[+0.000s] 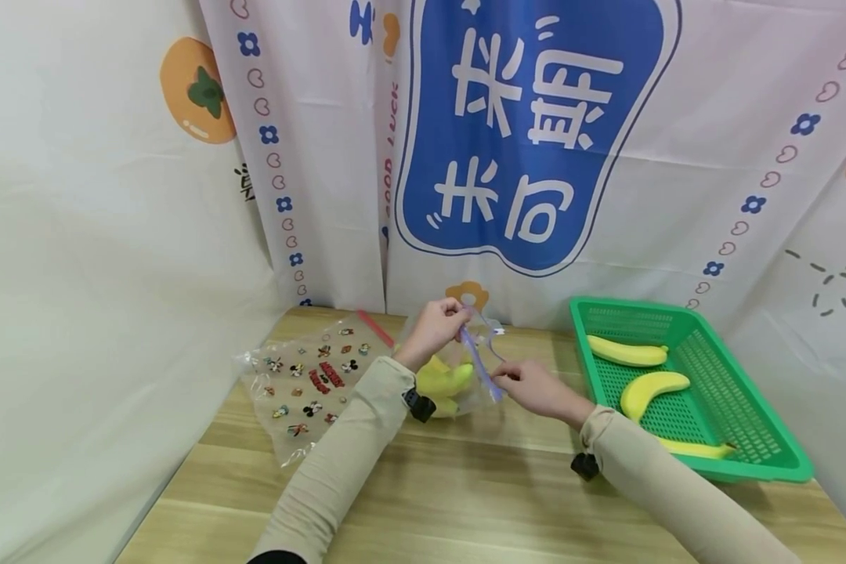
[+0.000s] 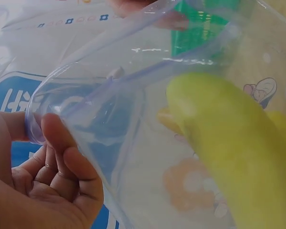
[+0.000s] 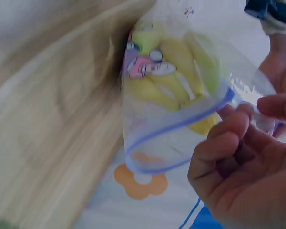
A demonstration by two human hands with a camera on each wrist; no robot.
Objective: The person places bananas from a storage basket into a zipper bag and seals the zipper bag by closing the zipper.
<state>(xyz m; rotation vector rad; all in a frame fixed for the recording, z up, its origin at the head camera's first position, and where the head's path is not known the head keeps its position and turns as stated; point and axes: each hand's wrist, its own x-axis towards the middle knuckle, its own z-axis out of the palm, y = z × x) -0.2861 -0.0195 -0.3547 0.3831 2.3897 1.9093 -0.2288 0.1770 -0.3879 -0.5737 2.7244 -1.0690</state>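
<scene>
A clear zip-top bag [image 1: 478, 395] with a purple zip edge stands on the table, its mouth parted. Inside are several yellow bananas [image 1: 442, 382], one with a greenish tip. My left hand [image 1: 432, 335] pinches one end of the zip edge between thumb and forefinger, as the left wrist view shows close up. At the opposite end, my right hand [image 1: 536, 389] pinches the bag's rim with thumb and fingertips. Through the film in the left wrist view, one banana [image 2: 224, 129] lies close to the mouth. Cartoon prints [image 3: 150, 67] on the bag partly cover the bananas.
Flat on the table [image 1: 458, 501] to the left lies another clear printed bag [image 1: 317, 384] with a red zip strip. A green basket [image 1: 754, 399] at the right holds several bananas [image 1: 627, 351]. A printed cloth [image 1: 345, 196] hangs behind the table.
</scene>
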